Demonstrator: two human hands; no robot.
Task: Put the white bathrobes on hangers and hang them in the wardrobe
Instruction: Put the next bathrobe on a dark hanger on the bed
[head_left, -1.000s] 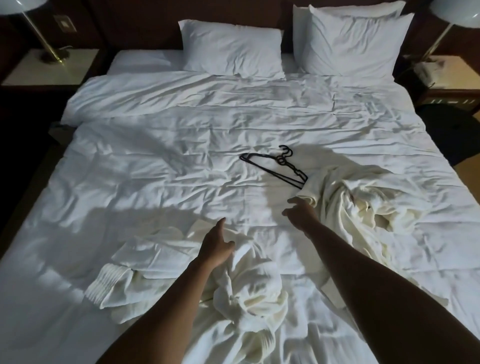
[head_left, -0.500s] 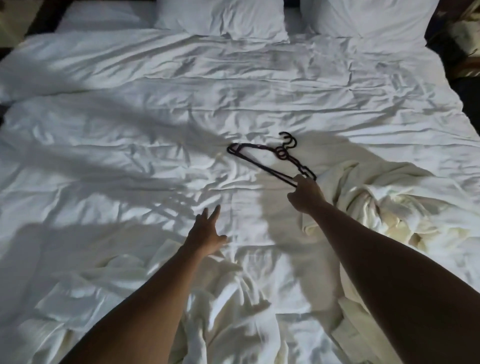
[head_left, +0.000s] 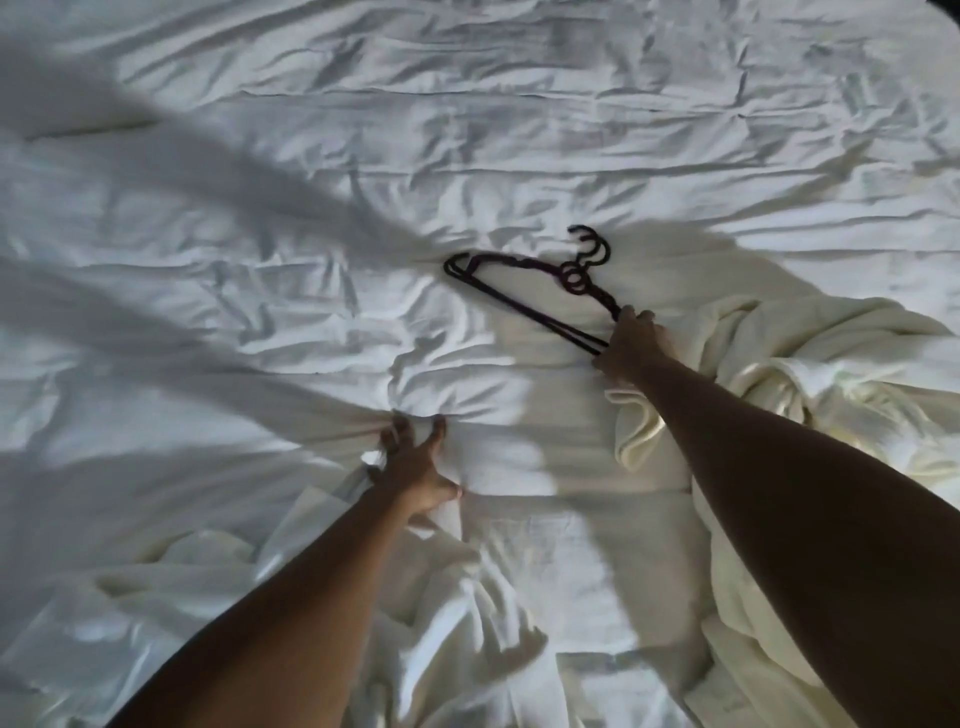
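- duvet (head_left: 363, 156) is thin white cotton-looking cloth, matt, creased all over
- bathrobe on the right (head_left: 810, 374) is thicker cream cloth, soft and fleecy, folds catch a slight sheen
- second bathrobe (head_left: 467, 623) down front is the same plush stuff, kinda fuzzy
- hangers (head_left: 524, 280) are dark and thin with a ribbed top edge, look matt, can't tell plastic or coated metal

View: one head-worn wide-angle camera
Position: above the near edge of the duvet (head_left: 311, 182)
Facing: forward and down
Nearness: close; both forearms enter from the bottom edge
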